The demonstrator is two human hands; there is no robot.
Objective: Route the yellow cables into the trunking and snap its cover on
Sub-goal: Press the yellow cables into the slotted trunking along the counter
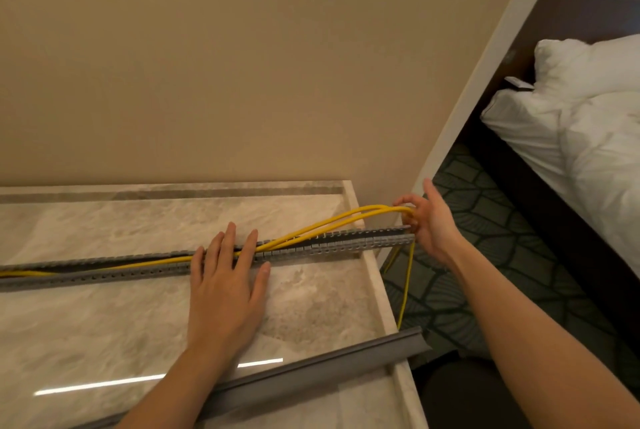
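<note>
The grey slotted trunking (346,244) is laid lengthwise across the pale marble counter (86,331), with its right end carried just past the counter's edge. Its side walls are cut into a row of narrow teeth, and its top is uncovered. The yellow cables (311,230) are seated in the channel along the left stretch. From about the middle they are lifted out of it in a shallow arc towards the right end, and from there a strand is seen hanging down beside the counter. The left hand (228,286) is laid flat, fingers spread, across the trunking and the cables. The cables are gripped in the curled fingers of the right hand (429,226), just above the trunking's right end. The grey cover (311,370) is set apart on the near side of the counter, its right end overhanging the edge.
</note>
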